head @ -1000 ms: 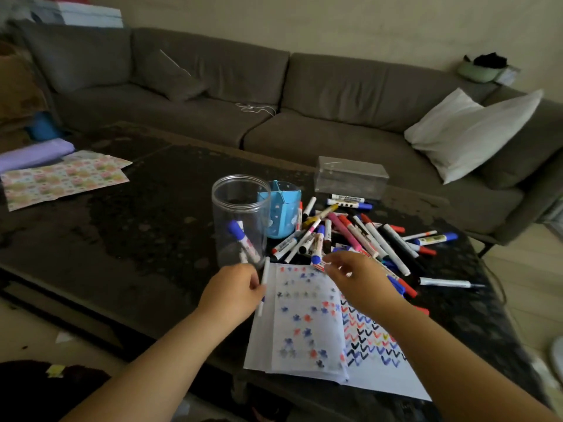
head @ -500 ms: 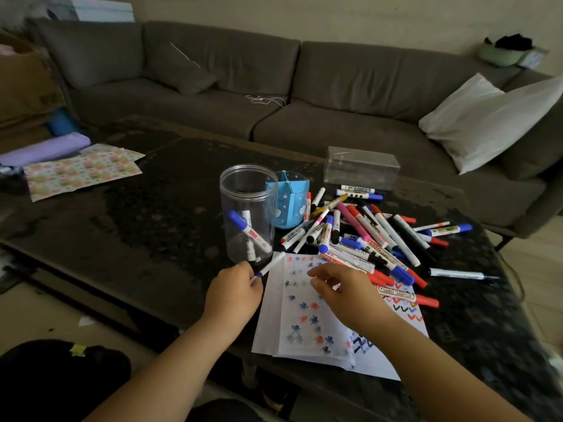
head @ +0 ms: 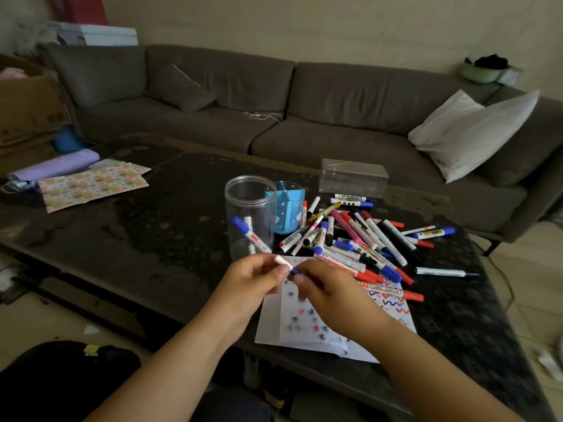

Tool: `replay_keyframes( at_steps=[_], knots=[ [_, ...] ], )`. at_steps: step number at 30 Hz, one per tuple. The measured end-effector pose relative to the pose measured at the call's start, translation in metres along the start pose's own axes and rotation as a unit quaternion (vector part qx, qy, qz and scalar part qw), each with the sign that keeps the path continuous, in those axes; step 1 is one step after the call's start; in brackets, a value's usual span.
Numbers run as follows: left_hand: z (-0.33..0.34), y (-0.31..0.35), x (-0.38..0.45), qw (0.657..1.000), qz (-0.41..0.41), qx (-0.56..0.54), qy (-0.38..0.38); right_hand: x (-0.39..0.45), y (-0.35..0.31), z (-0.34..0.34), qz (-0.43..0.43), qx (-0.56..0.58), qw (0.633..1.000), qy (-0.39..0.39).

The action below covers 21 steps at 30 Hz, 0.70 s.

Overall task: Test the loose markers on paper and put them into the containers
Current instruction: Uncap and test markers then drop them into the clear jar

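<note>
- A white marker [head: 285, 263] with a blue end sits between both hands, raised a little over the near top corner of the paper [head: 307, 324], just in front of the jar [head: 250, 217].
- The left hand [head: 253, 281] pinches the white barrel between thumb and curled fingers; the barrel's blunt end pokes out above the fingertips.
- The right hand [head: 323, 287] has its fingers curled in around the blue end, thumb and forefinger closing on it; whether that end is a cap or the tip is hidden by the fingers.
- The paper lies at the table's near edge under the hands, covered in small blue, red and dark star marks, with rows of coloured zigzags on a sheet beneath it to the right.
- The jar is clear and stands upright; a blue-capped marker [head: 250, 234] leans inside it, with at least one more white barrel next to it.
- A blue cup [head: 286, 211] stands just behind and right of the jar, touching or nearly so.
- The marker pile [head: 359, 239] spreads right of the cup, with red, blue, black, pink and yellow caps crossing one another; its near edge overlaps the paper.
- A clear box [head: 353, 178] sits behind the pile.
- One black pen [head: 444, 272] lies apart, right of the pile.
- The dark table [head: 152, 226] also carries patterned sheets [head: 91, 184] and a lilac roll [head: 54, 167] at far left.
- A grey sofa [head: 304, 95] with a white pillow [head: 469, 132] runs behind.
</note>
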State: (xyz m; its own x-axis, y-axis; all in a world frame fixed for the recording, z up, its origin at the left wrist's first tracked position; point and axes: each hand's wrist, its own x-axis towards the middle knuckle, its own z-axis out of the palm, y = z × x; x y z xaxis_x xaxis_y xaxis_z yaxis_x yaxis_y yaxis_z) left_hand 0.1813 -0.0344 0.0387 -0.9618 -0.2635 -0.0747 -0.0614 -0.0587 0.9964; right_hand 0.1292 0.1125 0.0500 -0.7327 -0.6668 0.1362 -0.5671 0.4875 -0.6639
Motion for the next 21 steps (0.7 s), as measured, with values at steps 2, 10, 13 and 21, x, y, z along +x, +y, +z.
replay_keyframes(
  at_steps=[2,10,13,21],
  knots=[
    [0.009,-0.003,-0.006,0.999,-0.008,-0.021,-0.046,-0.015,-0.002,-0.003,0.067,0.108,0.992,-0.015],
    [0.057,0.002,-0.026,0.979,-0.038,-0.177,-0.092,-0.057,-0.004,-0.005,0.147,0.373,0.915,0.037],
    [0.079,-0.003,-0.028,0.981,-0.063,-0.171,-0.061,-0.067,0.006,-0.005,0.173,0.287,0.938,0.093],
    [0.123,-0.007,-0.019,0.982,-0.138,-0.132,0.001,-0.084,0.022,-0.023,0.193,0.021,0.968,0.158]
  ],
)
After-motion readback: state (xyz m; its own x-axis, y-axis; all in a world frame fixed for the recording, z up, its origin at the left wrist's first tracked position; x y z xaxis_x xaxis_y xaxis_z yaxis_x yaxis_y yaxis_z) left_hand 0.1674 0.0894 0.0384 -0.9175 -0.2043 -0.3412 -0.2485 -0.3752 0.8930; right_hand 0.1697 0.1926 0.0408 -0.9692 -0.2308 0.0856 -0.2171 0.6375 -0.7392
